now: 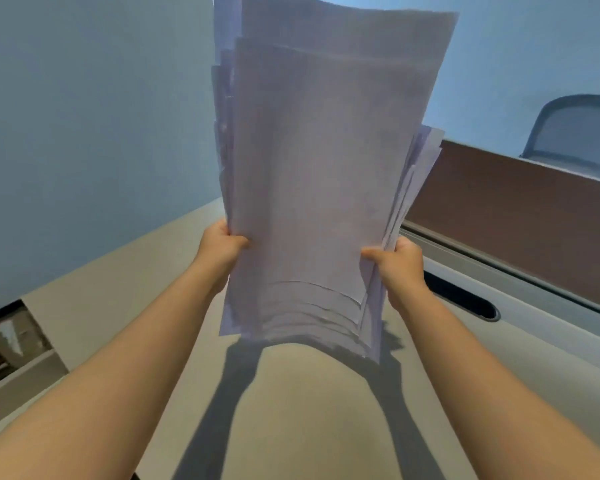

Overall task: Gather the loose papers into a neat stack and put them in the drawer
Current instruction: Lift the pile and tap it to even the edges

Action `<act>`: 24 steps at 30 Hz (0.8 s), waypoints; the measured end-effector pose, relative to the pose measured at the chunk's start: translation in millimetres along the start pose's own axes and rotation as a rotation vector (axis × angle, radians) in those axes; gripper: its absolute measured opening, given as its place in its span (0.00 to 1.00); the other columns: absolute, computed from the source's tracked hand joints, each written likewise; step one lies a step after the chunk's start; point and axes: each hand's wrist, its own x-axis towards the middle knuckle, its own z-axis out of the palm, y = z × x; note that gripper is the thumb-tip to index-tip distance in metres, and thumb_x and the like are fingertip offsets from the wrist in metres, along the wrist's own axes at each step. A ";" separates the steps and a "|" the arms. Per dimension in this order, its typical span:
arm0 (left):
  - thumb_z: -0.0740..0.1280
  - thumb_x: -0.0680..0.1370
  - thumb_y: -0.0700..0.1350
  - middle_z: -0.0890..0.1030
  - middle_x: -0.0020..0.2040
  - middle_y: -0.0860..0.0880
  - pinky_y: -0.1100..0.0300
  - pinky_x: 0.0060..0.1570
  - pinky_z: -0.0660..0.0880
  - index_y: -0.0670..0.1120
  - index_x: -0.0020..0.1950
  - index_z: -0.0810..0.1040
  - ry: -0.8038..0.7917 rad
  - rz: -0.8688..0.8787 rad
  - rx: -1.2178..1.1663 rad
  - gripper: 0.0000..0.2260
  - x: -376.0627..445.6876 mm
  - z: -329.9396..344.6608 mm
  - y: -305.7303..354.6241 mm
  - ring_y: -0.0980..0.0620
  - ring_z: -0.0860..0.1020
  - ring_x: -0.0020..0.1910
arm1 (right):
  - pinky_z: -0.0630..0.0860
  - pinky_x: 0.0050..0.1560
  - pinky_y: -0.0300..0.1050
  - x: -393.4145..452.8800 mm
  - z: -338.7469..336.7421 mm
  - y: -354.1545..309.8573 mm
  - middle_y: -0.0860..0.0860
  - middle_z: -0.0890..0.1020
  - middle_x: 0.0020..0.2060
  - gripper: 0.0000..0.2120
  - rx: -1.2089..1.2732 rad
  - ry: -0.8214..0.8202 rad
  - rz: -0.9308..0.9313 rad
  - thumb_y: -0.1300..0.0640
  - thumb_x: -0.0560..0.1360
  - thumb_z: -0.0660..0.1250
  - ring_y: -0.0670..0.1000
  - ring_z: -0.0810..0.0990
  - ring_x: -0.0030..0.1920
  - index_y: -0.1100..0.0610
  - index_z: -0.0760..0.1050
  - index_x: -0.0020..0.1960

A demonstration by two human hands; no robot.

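Observation:
A thick sheaf of white papers (312, 174) stands upright in the air above the beige desk (291, 410), with its lower edges uneven and fanned. My left hand (219, 247) grips the sheaf's left edge, thumb on the front. My right hand (400, 263) grips its right edge the same way. The bottom of the papers hangs clear of the desk and throws a shadow on it. No drawer front is plainly visible.
A dark cable slot (465, 299) runs along the desk's back right, in front of a brown partition (520, 216). A grey mesh chair (582, 136) stands beyond it. At the left, below the desk edge, an open gap (7, 341) shows cluttered items.

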 end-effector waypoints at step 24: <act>0.67 0.71 0.31 0.77 0.57 0.43 0.51 0.59 0.71 0.35 0.65 0.71 -0.089 -0.002 -0.123 0.23 5.5 13.3 -2.8 0.44 0.74 0.55 | 0.74 0.39 0.43 16.3 -13.5 2.1 0.51 0.78 0.35 0.11 0.224 -0.060 -0.029 0.74 0.67 0.67 0.51 0.76 0.35 0.60 0.76 0.44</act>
